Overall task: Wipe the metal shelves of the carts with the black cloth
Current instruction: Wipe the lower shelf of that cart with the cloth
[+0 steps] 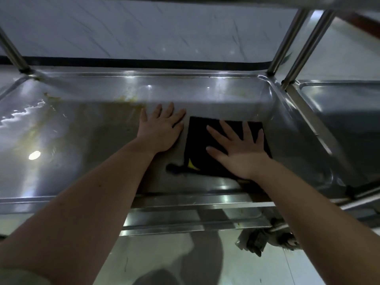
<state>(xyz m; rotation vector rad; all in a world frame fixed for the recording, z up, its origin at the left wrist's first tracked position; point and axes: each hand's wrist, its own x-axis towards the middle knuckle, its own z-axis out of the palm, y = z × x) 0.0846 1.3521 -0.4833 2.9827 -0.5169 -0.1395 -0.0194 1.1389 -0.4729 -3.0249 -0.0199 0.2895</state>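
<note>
- Head view, looking down into a shiny stainless-steel cart shelf (82,145) with a raised rim, both bare forearms reaching in over the near edge.
- Square black cloth (197,138) lying flat on the shelf floor toward the right end, close to the far wall; small yellow patch (192,164) at its near left corner.
- Right hand (240,153) palm-down on the cloth, fingers straight and spread, pressing rather than gripping.
- Left hand (161,130) palm-down on bare metal just left of the cloth, fingers straight and slightly fanned, holding nothing; thumb close to the cloth's edge, contact hard to tell.
- Yellowish smeared stains (123,98) along the far wall, left of the hands.
- Round metal post (285,42) rising from the far right corner.
- Second steel cart shelf (339,103) just beside, on the right.
- Lower metal shelf (185,220) showing under the near rim; crumpled greyish thing (259,241) near its right end, too blurred to identify.
</note>
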